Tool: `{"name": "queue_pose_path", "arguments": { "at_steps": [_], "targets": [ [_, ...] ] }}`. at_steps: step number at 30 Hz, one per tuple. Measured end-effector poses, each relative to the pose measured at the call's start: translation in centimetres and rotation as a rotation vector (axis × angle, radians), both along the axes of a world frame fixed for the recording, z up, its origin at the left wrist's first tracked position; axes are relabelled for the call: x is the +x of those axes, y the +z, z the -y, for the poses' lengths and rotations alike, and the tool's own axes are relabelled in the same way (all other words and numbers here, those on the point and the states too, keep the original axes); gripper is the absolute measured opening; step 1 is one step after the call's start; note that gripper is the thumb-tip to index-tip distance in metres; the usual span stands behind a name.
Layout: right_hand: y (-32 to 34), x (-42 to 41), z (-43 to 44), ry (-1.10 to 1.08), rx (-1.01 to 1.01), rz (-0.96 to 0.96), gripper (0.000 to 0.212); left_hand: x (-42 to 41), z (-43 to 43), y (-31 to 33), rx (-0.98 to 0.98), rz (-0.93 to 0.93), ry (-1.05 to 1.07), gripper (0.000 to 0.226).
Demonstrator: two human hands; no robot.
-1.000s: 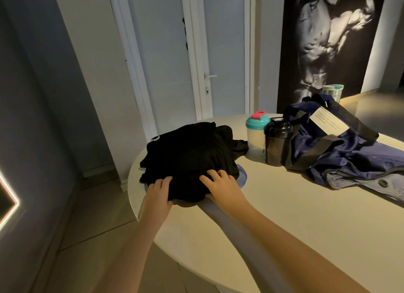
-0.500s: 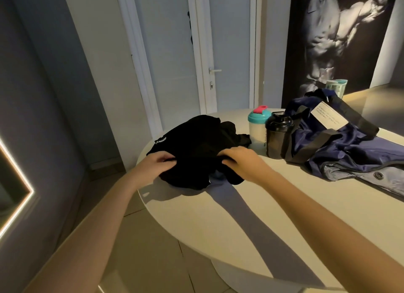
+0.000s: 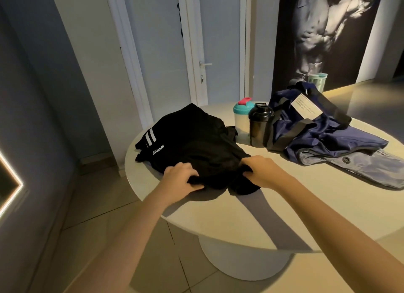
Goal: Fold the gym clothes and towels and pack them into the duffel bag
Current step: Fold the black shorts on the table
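Note:
A pile of black gym clothes [image 3: 196, 146] lies on the left part of the round white table [image 3: 251, 216]; white stripes and a white printed word show on its left side. My left hand [image 3: 181, 177] grips the near left edge of the black fabric. My right hand [image 3: 262, 170] grips the near right edge, bunching the cloth. A navy duffel bag [image 3: 317, 131] with grey straps and a white label lies collapsed on the right of the table, apart from both hands.
A clear shaker bottle with a teal lid [image 3: 241, 118] and a black shaker bottle [image 3: 260, 124] stand between the clothes and the bag. Another teal-lidded bottle [image 3: 319, 81] stands behind the bag. The table's left edge is close to the clothes; tiled floor lies below.
Both hands have pulled the near edge of the black clothes toward me and spread it. The striped, printed side now shows on the left. The camera has risen and backed off.

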State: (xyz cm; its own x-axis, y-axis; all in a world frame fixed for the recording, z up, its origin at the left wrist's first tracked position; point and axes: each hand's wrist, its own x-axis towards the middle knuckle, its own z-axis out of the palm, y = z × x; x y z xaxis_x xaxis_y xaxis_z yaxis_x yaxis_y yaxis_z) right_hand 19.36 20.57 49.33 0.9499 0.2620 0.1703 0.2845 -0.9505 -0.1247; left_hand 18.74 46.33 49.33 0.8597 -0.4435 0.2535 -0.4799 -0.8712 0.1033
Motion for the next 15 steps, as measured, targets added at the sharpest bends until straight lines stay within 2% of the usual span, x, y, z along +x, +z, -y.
{"name": "queue_pose_path", "arguments": {
  "at_steps": [1,4,5,7,9,13,15],
  "targets": [
    [-0.1,-0.6,-0.1,0.058,0.034,0.0,0.034,-0.1,0.4,0.1,-0.039,0.007,-0.011,0.032],
    [0.3,-3.0,-1.9,0.278,0.304,-0.037,0.065,-1.2,2.0,1.6,-0.432,-0.202,-0.029,0.025],
    [0.6,-3.7,-2.8,0.316,0.396,-0.057,0.066,-1.7,2.5,2.4,-0.521,-0.225,-0.034,0.02],
    [0.8,-4.5,-4.0,0.283,0.56,-0.025,0.047,-2.3,3.3,3.6,-0.588,-0.18,-0.049,0.013],
    [1.5,-5.1,-3.9,0.166,0.613,0.089,0.024,-2.9,3.7,4.5,-0.612,-0.181,-0.073,0.014],
    [2.9,-6.1,-1.4,0.049,0.728,0.143,0.017,-3.8,3.4,3.4,-0.54,-0.355,-0.079,0.045],
    [3.4,-6.8,0.2,-0.027,0.78,0.13,0.014,-4.0,3.1,1.4,-0.447,-0.376,-0.057,0.045]
  ]
}}
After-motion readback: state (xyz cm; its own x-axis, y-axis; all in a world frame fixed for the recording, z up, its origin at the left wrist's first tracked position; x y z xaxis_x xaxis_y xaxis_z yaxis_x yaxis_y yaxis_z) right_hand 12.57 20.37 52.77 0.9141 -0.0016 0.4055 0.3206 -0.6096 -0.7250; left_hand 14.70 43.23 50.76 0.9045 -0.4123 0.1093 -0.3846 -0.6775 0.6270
